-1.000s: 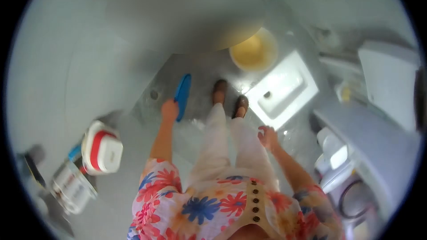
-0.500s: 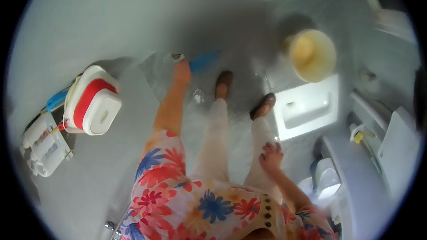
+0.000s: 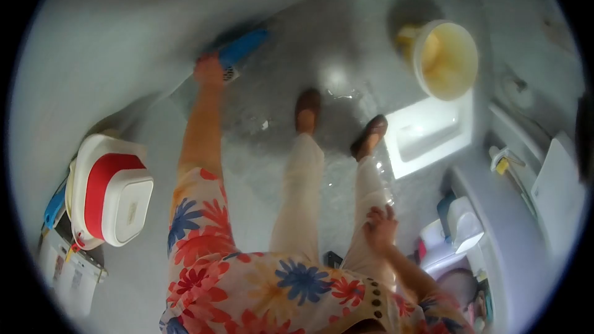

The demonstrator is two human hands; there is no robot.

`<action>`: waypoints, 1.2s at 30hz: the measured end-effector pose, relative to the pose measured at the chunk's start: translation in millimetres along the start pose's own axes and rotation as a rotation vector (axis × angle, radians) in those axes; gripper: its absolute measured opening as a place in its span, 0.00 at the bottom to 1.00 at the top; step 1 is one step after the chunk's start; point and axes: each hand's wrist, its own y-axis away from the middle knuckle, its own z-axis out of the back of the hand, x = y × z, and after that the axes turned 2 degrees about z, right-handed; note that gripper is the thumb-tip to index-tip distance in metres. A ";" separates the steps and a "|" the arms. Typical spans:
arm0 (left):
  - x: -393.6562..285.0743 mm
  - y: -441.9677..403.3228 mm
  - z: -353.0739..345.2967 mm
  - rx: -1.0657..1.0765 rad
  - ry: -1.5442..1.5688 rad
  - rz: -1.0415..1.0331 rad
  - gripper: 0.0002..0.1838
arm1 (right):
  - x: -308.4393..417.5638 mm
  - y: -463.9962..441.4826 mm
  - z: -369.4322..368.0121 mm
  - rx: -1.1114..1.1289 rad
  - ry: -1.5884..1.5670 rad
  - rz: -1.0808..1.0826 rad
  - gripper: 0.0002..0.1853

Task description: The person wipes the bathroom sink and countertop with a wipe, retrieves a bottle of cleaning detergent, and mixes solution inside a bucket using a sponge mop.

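Note:
My left hand [image 3: 209, 69] is closed on the near end of a flat blue object [image 3: 243, 47], low by the wall at the upper left. A small floor drain [image 3: 229, 73] shows just beside that hand. My right hand [image 3: 380, 230] hangs in front of my right thigh with nothing in it, its fingers partly bent and apart. Wet grey floor with bright reflections lies around my brown shoes [image 3: 307, 109].
A pale bucket [image 3: 446, 60] with yellowish contents stands at the upper right beside a white squat toilet [image 3: 428, 133]. A white-and-red folding basin [image 3: 113, 192] hangs on the left wall. Shelves with bottles line the right.
My left hand has moved up and left with the blue object, close to the wall. The view has shifted, and my right hand stays near my thigh.

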 end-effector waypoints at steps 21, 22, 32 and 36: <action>-15.6 174.6 53.7 0.343 0.465 -0.259 0.22 | -6.4 48.2 8.9 -0.069 -0.396 -0.338 0.14; -14.7 178.5 62.8 0.425 0.439 -0.251 0.22 | -10.6 57.0 9.6 -0.132 -0.411 -0.316 0.14; -14.6 216.7 129.5 0.446 0.511 -0.347 0.18 | -40.7 121.0 -27.4 -0.180 -0.630 -0.364 0.12; -43.0 222.5 205.8 0.319 0.717 -0.442 0.18 | -64.7 143.1 -60.1 -0.311 -0.691 -0.301 0.11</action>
